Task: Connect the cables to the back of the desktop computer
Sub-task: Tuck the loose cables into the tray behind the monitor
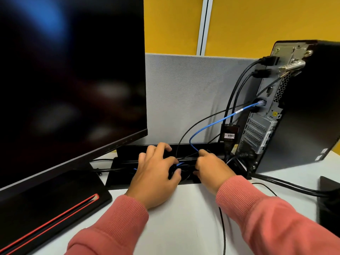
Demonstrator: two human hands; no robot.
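Note:
The black desktop tower (301,111) stands at the right with its metal back panel facing me. A blue network cable (217,122) is plugged into the panel, and two thick black cables (239,85) are plugged in near its top. All of them drop into an open black cable tray (127,162) in the desk. My left hand (156,173) and my right hand (211,168) are both in the tray opening, fingers curled among a bundle of thin black cables (184,168). What each hand grips is partly hidden.
A large dark monitor (70,74) on a black base with a red stripe (49,212) fills the left. A grey partition (184,92) backs the desk. A black adapter with a barcode label (229,133) hangs by the tower. Thick black cables (294,188) run right toward a black object (329,203).

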